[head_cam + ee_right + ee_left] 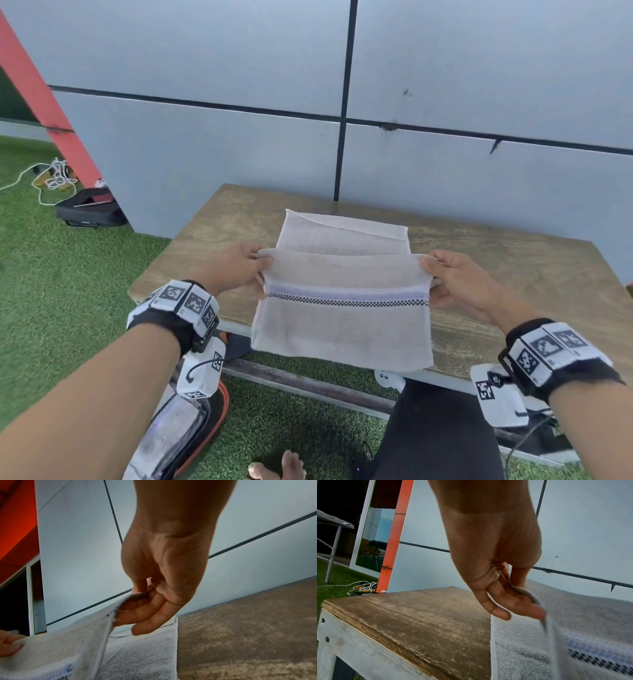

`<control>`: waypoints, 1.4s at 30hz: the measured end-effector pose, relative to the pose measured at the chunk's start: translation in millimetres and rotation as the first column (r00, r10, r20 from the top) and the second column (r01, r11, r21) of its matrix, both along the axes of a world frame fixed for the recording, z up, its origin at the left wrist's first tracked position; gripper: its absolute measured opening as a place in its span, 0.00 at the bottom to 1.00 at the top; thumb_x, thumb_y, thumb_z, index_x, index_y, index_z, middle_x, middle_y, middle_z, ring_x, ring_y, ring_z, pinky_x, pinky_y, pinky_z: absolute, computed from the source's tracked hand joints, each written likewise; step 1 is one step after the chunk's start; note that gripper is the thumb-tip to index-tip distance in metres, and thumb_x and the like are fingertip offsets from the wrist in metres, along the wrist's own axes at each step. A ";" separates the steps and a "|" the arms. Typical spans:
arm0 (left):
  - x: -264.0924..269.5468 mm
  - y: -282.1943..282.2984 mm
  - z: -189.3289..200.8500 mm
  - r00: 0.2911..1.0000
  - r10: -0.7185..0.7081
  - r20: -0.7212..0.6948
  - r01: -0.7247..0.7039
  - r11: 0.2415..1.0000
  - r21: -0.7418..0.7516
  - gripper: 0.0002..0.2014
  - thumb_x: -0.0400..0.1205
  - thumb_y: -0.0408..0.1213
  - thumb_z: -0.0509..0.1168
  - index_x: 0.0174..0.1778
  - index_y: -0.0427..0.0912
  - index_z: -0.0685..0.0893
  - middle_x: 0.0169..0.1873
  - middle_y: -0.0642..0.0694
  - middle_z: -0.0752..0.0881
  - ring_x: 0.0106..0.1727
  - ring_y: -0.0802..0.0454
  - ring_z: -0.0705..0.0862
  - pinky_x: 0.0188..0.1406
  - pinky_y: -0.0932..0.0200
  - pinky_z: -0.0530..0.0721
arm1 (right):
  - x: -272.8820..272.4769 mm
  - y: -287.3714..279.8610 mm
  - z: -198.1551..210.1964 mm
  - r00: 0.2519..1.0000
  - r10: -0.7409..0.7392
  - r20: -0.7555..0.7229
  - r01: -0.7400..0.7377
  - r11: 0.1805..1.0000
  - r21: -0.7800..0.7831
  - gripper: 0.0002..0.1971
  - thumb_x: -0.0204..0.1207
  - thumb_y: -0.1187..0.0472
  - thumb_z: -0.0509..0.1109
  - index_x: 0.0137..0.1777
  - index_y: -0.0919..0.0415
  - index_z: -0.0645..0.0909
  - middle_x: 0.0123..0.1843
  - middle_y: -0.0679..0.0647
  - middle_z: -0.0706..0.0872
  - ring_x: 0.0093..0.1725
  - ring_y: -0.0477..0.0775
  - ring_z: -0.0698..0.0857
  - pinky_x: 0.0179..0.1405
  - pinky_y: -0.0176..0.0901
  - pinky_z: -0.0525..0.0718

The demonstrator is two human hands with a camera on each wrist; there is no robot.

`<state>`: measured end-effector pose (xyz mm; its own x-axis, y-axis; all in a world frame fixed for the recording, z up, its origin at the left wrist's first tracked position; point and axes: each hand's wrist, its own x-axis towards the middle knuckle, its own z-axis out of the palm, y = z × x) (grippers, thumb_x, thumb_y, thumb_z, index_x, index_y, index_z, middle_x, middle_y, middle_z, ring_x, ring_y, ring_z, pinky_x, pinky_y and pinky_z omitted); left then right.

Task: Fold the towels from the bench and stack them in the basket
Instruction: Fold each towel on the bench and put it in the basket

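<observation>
A pale grey towel (342,325) with a blue band and a black checked stripe lies on the wooden bench (212,240), its near end hanging over the front edge. A fold in its middle is raised off the bench. My left hand (239,267) pinches the fold's left end between thumb and fingers, and my right hand (448,274) pinches the right end. In the left wrist view, my left hand (513,595) holds the towel (582,615) edge. In the right wrist view, my right hand (145,601) grips the towel (68,649) fold. No basket is in view.
A grey panelled wall (445,85) stands right behind the bench. Green artificial turf (51,274) surrounds it. A black bag (89,209) and white cables (54,174) lie on the turf at far left. A red-rimmed container (191,428) stands by my left leg.
</observation>
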<state>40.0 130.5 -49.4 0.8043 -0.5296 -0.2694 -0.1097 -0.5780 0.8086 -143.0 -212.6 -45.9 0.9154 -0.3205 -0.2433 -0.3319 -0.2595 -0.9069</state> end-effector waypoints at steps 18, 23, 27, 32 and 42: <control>11.5 -6.0 -42.9 0.905 -0.068 0.419 0.026 0.994 0.105 0.16 0.80 0.36 0.61 0.27 0.44 0.67 0.22 0.51 0.70 0.26 0.53 0.67 0.27 0.54 0.64 | 17.7 -3.4 -40.5 0.957 0.221 -0.190 -0.291 0.700 -0.652 0.13 0.88 0.53 0.59 0.43 0.55 0.74 0.33 0.55 0.82 0.34 0.56 0.80 0.37 0.53 0.79; 42.6 -40.0 -33.8 0.904 0.128 0.409 -0.095 0.990 -0.101 0.13 0.81 0.37 0.61 0.31 0.38 0.73 0.25 0.49 0.72 0.27 0.55 0.68 0.28 0.55 0.66 | 56.6 -9.8 -38.5 0.998 0.053 0.017 -0.029 0.759 -0.651 0.09 0.88 0.57 0.62 0.47 0.57 0.78 0.37 0.54 0.84 0.38 0.55 0.81 0.35 0.43 0.73; 76.5 -74.3 -36.5 0.910 0.010 0.414 -0.035 0.998 0.054 0.17 0.85 0.36 0.61 0.30 0.41 0.67 0.27 0.47 0.71 0.30 0.48 0.70 0.31 0.53 0.65 | 97.1 -25.5 -58.8 0.990 0.044 -0.135 -0.127 0.693 -0.709 0.12 0.87 0.54 0.61 0.47 0.61 0.80 0.44 0.55 0.86 0.47 0.60 0.84 0.39 0.47 0.77; 117.4 -91.0 -51.2 0.888 -0.106 0.447 0.046 0.989 0.143 0.11 0.86 0.33 0.62 0.36 0.36 0.77 0.60 0.42 0.81 0.61 0.46 0.80 0.56 0.59 0.72 | 105.3 -26.4 -76.4 0.967 0.118 -0.224 -0.248 0.616 -0.748 0.09 0.89 0.55 0.59 0.54 0.60 0.77 0.85 0.58 0.68 0.72 0.64 0.79 0.64 0.47 0.77; 142.3 -113.7 -77.2 0.835 -0.227 0.501 0.073 0.948 0.308 0.11 0.88 0.41 0.60 0.54 0.43 0.87 0.65 0.46 0.86 0.70 0.43 0.79 0.74 0.47 0.70 | 127.9 -25.4 -65.6 0.914 0.073 -0.399 -0.393 0.400 -0.828 0.08 0.88 0.57 0.54 0.62 0.50 0.73 0.90 0.54 0.54 0.81 0.53 0.69 0.76 0.51 0.56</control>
